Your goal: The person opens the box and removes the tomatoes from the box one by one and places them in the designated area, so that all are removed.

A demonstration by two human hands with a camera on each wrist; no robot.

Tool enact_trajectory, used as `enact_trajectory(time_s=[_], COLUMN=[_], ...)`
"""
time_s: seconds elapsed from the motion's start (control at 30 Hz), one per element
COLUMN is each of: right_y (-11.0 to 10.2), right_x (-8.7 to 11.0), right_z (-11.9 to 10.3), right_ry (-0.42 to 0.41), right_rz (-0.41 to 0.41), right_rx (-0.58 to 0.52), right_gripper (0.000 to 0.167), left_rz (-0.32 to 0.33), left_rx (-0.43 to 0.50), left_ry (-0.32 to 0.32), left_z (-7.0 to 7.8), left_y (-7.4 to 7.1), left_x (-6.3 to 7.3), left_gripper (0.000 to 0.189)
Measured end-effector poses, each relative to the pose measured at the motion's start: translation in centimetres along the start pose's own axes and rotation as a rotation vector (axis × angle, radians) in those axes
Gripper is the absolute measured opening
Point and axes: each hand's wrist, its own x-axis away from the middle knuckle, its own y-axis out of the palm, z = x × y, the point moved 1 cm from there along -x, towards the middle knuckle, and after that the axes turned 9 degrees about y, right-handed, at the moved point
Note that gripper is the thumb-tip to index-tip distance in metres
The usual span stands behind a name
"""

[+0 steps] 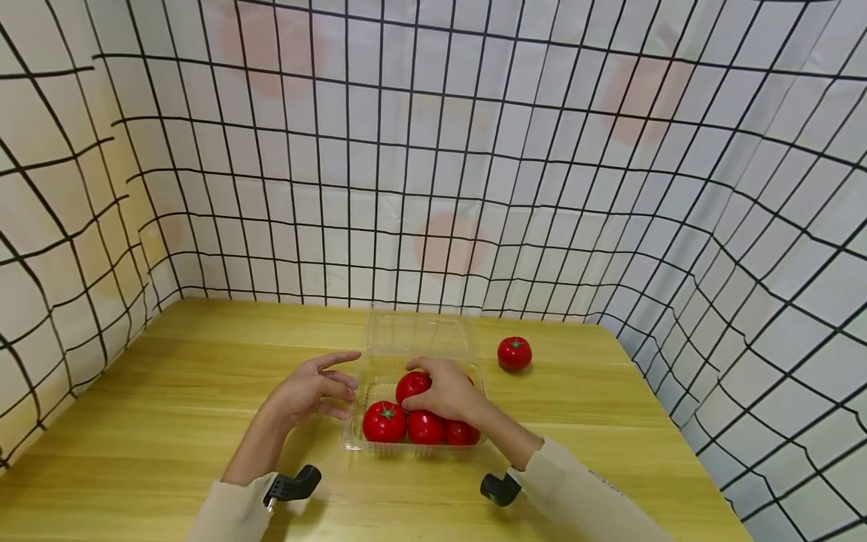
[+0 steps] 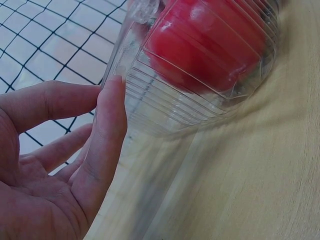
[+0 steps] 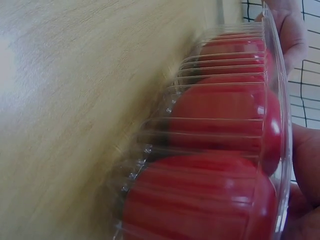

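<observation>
A clear plastic box with its lid folded back stands in the middle of the table. Along its front side lie a tomato at the left, a middle tomato and a right tomato. Behind them my right hand grips another tomato from above, thumb and fingers on either side; more red shows past the knuckles, mostly hidden. At the box's left side is my left hand, fingers loosely extended. In the left wrist view, its fingertips are right at the box rim.
One loose tomato sits on the wooden table, right of the box and toward the back. White sheeting behind black wire mesh closes off the back and both sides. Each wrist carries a black camera mount.
</observation>
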Motion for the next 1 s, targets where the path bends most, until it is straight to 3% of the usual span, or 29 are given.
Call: enact_trajectory(time_s=[1.0], right_y=[0.98], right_x=[-0.55], right_z=[-0.29], right_ry=[0.036], right_rz=[0.024], right_rx=[0.089], right_gripper=[0.056], left_rz=[0.012], left_rx=[0.005], left_ry=[-0.005], left_z=[-0.05], left_y=[0.08], left_x=[0.01], left_gripper=[0.076])
